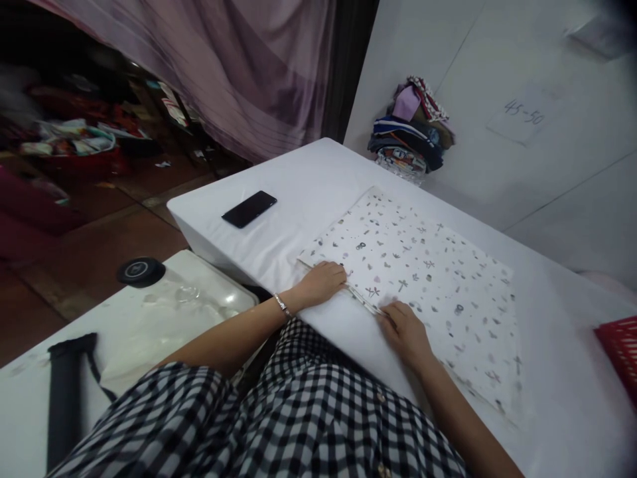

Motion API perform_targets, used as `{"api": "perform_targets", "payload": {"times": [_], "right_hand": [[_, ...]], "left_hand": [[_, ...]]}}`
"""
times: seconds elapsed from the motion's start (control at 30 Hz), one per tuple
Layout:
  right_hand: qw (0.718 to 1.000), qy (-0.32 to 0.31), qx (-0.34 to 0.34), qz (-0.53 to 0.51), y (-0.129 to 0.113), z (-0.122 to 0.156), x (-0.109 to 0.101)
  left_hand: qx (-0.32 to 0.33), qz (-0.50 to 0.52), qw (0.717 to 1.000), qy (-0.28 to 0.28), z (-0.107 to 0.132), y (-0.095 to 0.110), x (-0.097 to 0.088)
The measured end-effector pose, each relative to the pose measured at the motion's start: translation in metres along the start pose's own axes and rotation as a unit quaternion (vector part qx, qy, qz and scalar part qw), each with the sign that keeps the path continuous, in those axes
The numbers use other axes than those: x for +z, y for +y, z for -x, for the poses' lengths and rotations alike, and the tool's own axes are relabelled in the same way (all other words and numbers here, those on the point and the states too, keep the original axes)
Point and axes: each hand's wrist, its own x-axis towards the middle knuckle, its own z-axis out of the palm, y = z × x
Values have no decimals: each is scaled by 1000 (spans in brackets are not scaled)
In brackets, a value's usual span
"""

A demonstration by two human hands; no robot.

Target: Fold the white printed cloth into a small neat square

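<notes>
Left fingers [336,271] and right fingers [395,311] pinch the printed cloth [415,259] near the worktop's [308,186] front edge; red basket [620,348] at right.

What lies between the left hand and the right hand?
The printed white cloth: its near edge runs from the left hand to the right hand, as the head view shows.

At our left hand [322,283] and right hand [405,328] we see a white cloth [428,265] scattered with small grey, greenish and faint pink motifs. The counter [308,179] around both hands is plain white. Behind them we wear a black-and-white checked garment [308,425]. Beyond the left hand we find a black phone [249,209] and a mauve-pink curtain [269,73]; well right of the right hand, a red basket [620,352].
</notes>
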Motion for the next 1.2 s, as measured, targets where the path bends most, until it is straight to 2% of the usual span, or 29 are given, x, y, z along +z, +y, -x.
{"api": "perform_targets", "payload": {"times": [0.3, 0.6, 0.73, 0.83, 0.9, 1.0, 1.2], "right_hand": [[999, 2, 6, 37, -4, 0, 2], [998, 38, 26, -31, -3, 0, 2], [995, 95, 7, 23, -3, -2, 1], [988, 129, -38, 80, -1, -2, 5], [986, 113, -65, 104, 1, 1, 10], [990, 75, -67, 102, 4, 6, 17], [998, 69, 6, 6, 0, 3, 12]], "left_hand": [[-28, -19, 999, -11, -5, 4, -4], [-27, -18, 999, -3, -4, 5, -4], [-27, -40, 999, 16, -6, 5, -5], [1, -66, 997, 28, -5, 3, -4], [36, -80, 996, 23, -2, 1, -3], [70, -92, 993, 18, 3, -1, -2], [46, -107, 992, 44, 6, -1, -1]]}}
